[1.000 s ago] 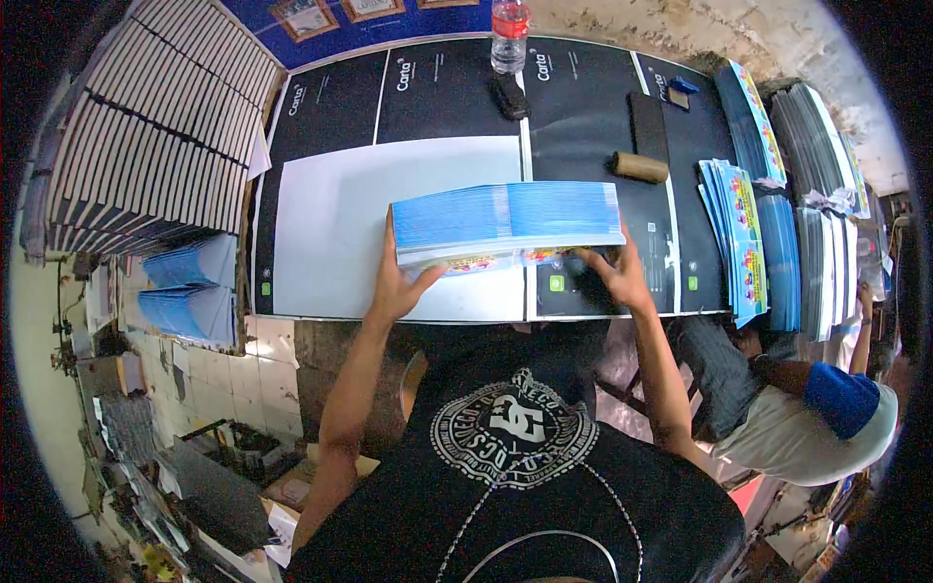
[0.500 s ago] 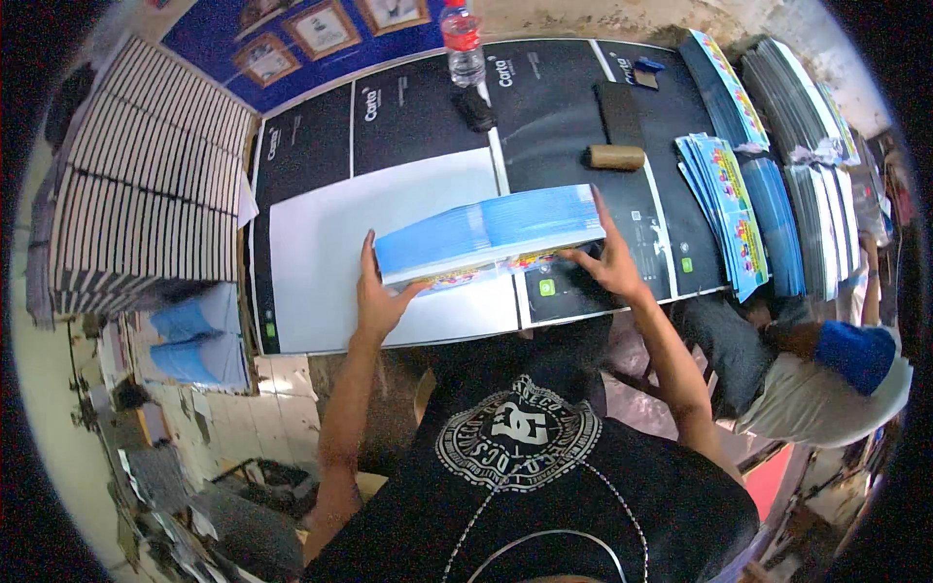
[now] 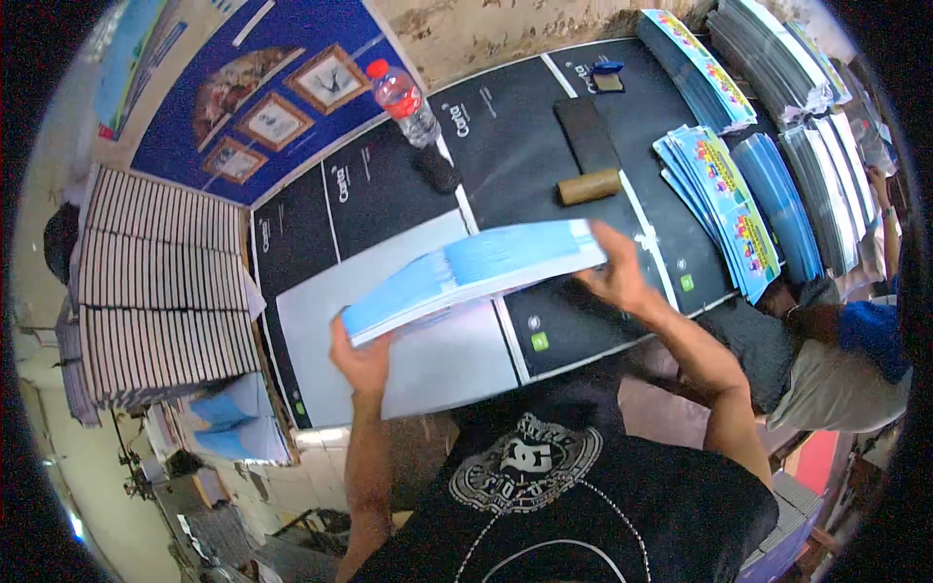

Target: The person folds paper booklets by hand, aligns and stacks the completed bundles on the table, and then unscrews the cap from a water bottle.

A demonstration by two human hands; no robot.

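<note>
A thick stack of light blue booklets (image 3: 476,275) is lifted off the table, tilted with its right end higher. My left hand (image 3: 362,358) grips its lower left end from below. My right hand (image 3: 614,272) holds its right end. Under the stack lies a pale grey sheet (image 3: 428,360) on the black-covered table (image 3: 525,165).
A water bottle (image 3: 401,100), a dark pouch (image 3: 437,168), a black case (image 3: 586,132) and a brown roll (image 3: 589,187) lie farther back. Fanned colourful booklets (image 3: 719,204) and more piles fill the right. Tall striped stacks (image 3: 160,282) stand left. Another person (image 3: 836,350) sits at right.
The stack has gone from resting flat on the table to being lifted and tilted, moving left. Both hands stayed on its ends. The view swung left.
</note>
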